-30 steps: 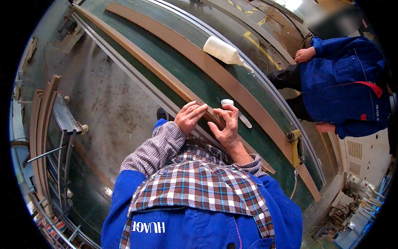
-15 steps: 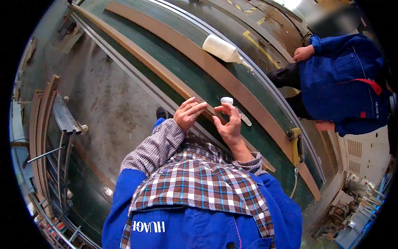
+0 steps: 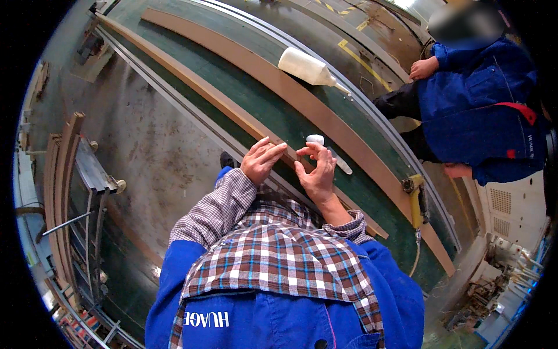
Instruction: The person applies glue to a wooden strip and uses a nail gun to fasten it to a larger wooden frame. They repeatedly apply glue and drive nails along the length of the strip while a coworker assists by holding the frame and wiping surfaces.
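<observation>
A long narrow brown strip (image 3: 192,84) runs diagonally along the near side of a green-topped table. Stretched fingers of my left hand (image 3: 261,161) lie together across this strip; the thumb is hidden. Just to the right, my right hand (image 3: 318,177) bends its thumb and forefinger toward the strip's two edges, pinching it as far as I can see. Beyond the right fingertips stand a small white cup-like thing (image 3: 315,139) and a flat white stick (image 3: 344,165). Further off, a wide curved brown board (image 3: 256,61) carries a white squeeze bottle (image 3: 304,66) lying on its side.
At the right, a yellow air tool (image 3: 415,200) with a hose rests across the curved board. A person in a blue jacket (image 3: 476,110) stands beyond the table's metal edge rail (image 3: 372,110). Several curved brown boards (image 3: 63,203) lean on a wheeled rack at the left.
The whole view has shifted slightly. My right fingers have bent a little closer to the strip, while my left hand stays on it. The bottle and boards lie as before.
</observation>
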`<act>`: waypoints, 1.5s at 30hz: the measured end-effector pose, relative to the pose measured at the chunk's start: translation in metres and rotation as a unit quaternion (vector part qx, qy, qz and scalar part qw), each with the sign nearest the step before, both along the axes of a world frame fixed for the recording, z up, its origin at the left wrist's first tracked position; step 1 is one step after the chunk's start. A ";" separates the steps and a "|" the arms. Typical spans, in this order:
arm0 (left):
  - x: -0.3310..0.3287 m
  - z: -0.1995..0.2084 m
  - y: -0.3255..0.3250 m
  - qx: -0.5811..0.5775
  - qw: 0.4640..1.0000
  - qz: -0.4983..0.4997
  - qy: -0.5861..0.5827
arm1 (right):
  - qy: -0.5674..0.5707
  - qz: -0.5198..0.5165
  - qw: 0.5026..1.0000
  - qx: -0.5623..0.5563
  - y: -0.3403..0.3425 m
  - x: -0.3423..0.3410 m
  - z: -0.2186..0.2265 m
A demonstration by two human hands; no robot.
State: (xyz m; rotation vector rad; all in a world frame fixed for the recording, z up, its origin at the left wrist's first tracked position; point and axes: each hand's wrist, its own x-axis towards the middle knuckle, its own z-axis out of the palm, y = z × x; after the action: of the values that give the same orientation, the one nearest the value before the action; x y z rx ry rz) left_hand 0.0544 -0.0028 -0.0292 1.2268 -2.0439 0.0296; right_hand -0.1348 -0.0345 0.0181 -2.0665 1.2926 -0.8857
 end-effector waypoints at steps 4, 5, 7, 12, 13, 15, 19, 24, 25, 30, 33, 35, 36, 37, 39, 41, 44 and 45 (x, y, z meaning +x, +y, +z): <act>-0.002 0.003 0.001 -0.001 1.000 0.010 0.008 | -0.003 -0.003 0.999 0.036 -0.002 0.001 0.001; -0.003 0.003 0.001 -0.004 1.000 0.008 0.003 | -0.002 -0.004 0.999 0.043 -0.002 0.001 0.001; -0.001 0.003 0.000 -0.010 1.000 0.006 -0.006 | -0.008 -0.010 0.998 0.062 -0.002 0.000 -0.001; 0.001 -0.001 0.001 -0.006 0.999 -0.001 -0.033 | -0.001 0.011 0.997 0.082 -0.004 -0.006 0.003; 0.001 -0.002 0.002 -0.006 0.999 -0.001 -0.038 | -0.036 0.005 0.996 0.087 -0.004 -0.007 0.002; -0.001 -0.004 0.000 -0.010 0.999 -0.001 -0.032 | -0.073 -0.009 0.989 0.128 -0.004 -0.008 -0.002; -0.001 -0.002 0.000 -0.023 0.998 0.006 -0.060 | -0.084 -0.026 0.966 0.242 -0.009 -0.005 -0.007; -0.015 0.017 0.005 -0.020 0.996 0.056 -0.070 | -0.111 -0.036 0.958 0.262 -0.013 -0.008 -0.019; -0.017 0.020 0.007 -0.016 0.994 0.068 -0.087 | -0.110 -0.036 0.957 0.266 -0.013 -0.007 -0.018; -0.029 0.022 0.017 0.055 0.981 0.108 -0.151 | -0.136 -0.043 0.956 0.257 -0.011 -0.008 -0.014; -0.034 0.020 0.016 0.041 0.976 0.119 -0.177 | -0.164 -0.066 0.976 0.124 -0.003 -0.031 -0.014; -0.032 0.017 0.018 0.040 0.978 0.107 -0.176 | -0.196 -0.132 0.967 0.096 0.005 -0.062 0.002; -0.032 0.017 0.017 0.045 0.980 0.095 -0.169 | -0.177 -0.183 0.965 0.066 0.007 -0.086 0.002; -0.038 0.014 0.010 0.039 0.985 0.079 -0.150 | -0.148 -0.236 0.960 0.022 0.005 -0.112 0.009; -0.031 -0.001 0.014 0.001 0.988 0.095 -0.125 | -0.067 -0.331 0.941 -0.024 0.000 -0.162 0.012; -0.025 0.013 0.022 -0.003 0.977 0.129 -0.170 | 0.122 -0.403 0.897 -0.131 -0.018 -0.231 -0.008; -0.021 0.027 0.026 -0.014 0.968 0.151 -0.198 | 0.306 -0.391 0.868 0.014 -0.045 -0.316 -0.029; -0.029 0.043 0.025 -0.012 0.975 0.148 -0.164 | 0.336 -0.315 0.886 0.057 -0.052 -0.334 -0.031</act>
State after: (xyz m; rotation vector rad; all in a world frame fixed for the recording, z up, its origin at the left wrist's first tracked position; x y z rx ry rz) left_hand 0.0258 0.0223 0.0139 1.5874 -2.1043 0.4222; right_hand -0.4689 -0.0867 -0.0128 -1.9368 2.4098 -0.2823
